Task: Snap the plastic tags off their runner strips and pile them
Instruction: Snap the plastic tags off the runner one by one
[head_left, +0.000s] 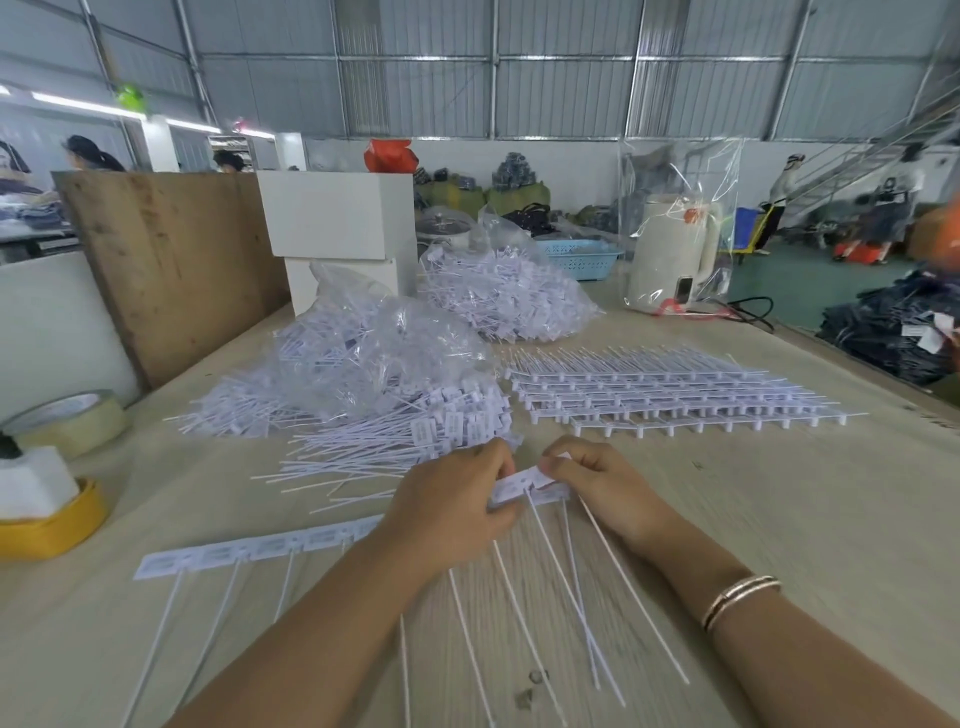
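Observation:
A white runner strip of plastic tags lies across the near table, its long thin tails pointing toward me. My left hand grips the strip near its right end. My right hand pinches the end tag, which is tilted up from the strip. Just beyond my hands lies a loose pile of separated tags. A neat stack of whole strips sits to the right of that pile.
Two clear bags of tags stand behind the pile. Tape rolls are at the left edge, white boxes and a wooden board behind, a bagged kettle and blue basket at the back.

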